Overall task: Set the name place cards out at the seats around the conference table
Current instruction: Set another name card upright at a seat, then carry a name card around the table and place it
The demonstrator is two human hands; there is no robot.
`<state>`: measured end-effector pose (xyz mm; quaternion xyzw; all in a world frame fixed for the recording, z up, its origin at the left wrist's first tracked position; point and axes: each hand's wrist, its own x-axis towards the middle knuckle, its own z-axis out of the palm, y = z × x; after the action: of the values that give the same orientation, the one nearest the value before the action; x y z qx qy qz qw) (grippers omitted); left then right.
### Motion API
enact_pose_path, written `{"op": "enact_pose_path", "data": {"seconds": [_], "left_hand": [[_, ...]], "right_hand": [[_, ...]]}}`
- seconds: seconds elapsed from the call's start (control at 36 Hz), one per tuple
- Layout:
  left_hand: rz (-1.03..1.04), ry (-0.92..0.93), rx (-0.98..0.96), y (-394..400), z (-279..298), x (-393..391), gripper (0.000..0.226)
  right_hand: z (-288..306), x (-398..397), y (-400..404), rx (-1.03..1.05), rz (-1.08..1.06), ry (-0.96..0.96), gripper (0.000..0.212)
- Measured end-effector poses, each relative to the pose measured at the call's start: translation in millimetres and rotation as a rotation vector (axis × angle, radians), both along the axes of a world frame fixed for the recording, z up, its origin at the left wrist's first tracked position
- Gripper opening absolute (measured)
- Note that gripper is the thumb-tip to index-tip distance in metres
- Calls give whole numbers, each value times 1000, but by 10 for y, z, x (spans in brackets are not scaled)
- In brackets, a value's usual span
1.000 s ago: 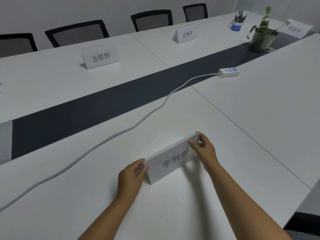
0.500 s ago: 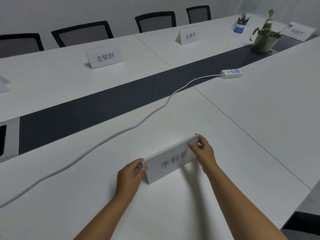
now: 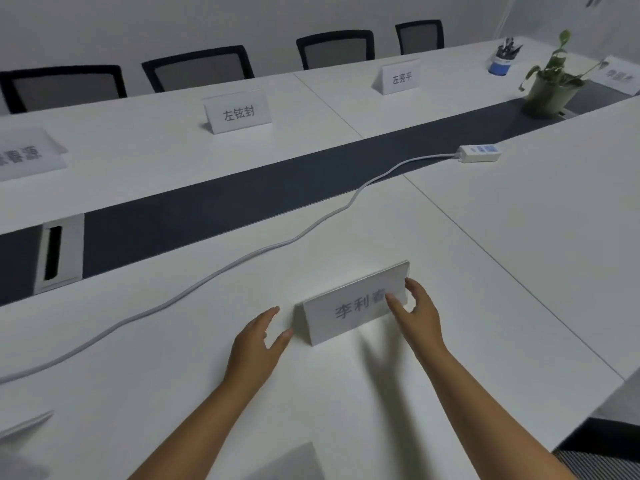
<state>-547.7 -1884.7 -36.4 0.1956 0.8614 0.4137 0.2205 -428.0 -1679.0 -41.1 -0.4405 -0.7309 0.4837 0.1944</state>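
A white tent-shaped name card with dark characters stands on the near side of the white conference table. My left hand hovers just left of the card's end, fingers straight and spread, a small gap between them and the card. My right hand is at the card's right end, fingers loosely extended in front of its face, not gripping it. Other name cards stand on the far side: one at centre, one further right, one at far left, and one at the far right end.
A white cable runs across the near tabletop to a power strip. A dark centre strip holds a cable box. A potted plant and blue pen cup sit far right. Black chairs line the far side.
Both hands have let go of the near name card and drawn slightly away from its ends; the card stays standing. The view has turned left, bringing the far-left card into sight.
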Motion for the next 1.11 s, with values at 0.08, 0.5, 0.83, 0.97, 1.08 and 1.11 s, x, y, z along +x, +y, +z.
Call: {"op": "enact_pose_path", "data": {"seconds": [0.08, 0.5, 0.83, 0.97, 1.08, 1.11], "left_hand": [[12, 46, -29, -288, 141, 104, 40], [425, 34, 12, -2095, 287, 1119, 42], [300, -166, 33, -2339, -58, 1436, 51], [342, -117, 93, -2397, -43, 1378, 49], [306, -84, 163, -2438, 53, 1314, 48], [295, -70, 179, -2447, 87, 1303, 48]], "right_hand": [[41, 78, -261, 21, 115, -17, 47], [444, 477, -1397, -77, 590, -191, 46], [193, 926, -2063, -142, 415, -373, 64], [95, 978, -2413, -159, 118, -202, 45], [141, 1088, -2651, -106, -2, -176, 25], [192, 1120, -2689, -82, -18, -158, 28]]}}
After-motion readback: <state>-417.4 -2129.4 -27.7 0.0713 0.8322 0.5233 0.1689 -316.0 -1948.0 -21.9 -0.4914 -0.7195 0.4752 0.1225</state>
